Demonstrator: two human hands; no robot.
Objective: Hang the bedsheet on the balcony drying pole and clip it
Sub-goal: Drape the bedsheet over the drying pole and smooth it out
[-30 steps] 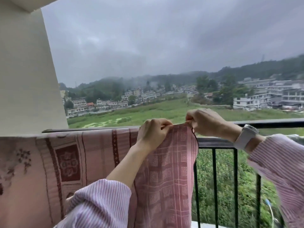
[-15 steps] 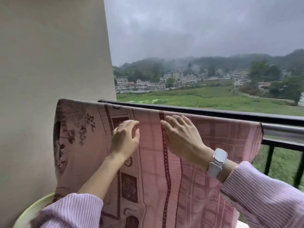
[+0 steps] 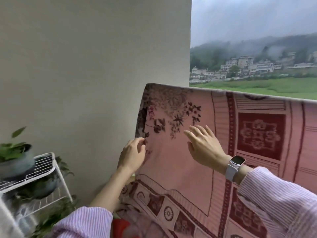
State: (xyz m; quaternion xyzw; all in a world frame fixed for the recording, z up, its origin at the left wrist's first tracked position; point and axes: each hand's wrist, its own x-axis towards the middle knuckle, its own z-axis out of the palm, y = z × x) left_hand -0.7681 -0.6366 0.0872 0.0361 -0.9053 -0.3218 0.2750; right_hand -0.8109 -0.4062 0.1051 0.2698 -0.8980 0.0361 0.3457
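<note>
At the far left, a potted plant [image 3: 14, 157] sits on the top tier of a white wire rack [image 3: 45, 166], with more leafy pots blurred on the tier below. A plain pale wall [image 3: 94, 66] fills the space behind them.

The left hand [image 3: 132, 156] pinches the left edge of the pink bedsheet [image 3: 193, 186] between thumb and fingertips, low on that edge beside the wall. The bedsheet, patterned in dark red flowers, squares and stripes, hangs draped over a rail that it covers completely, its top fold running from the wall rightward out of the frame.

The right hand [image 3: 204, 146] lies open, fingers spread and straight, flat against the bedsheet's face just below the flower print; it grasps nothing. A white smartwatch [image 3: 234, 166] sits on that wrist, above a striped sleeve [image 3: 281, 198].

Beyond the fold at upper right are green fields, houses and misty hills.
</note>
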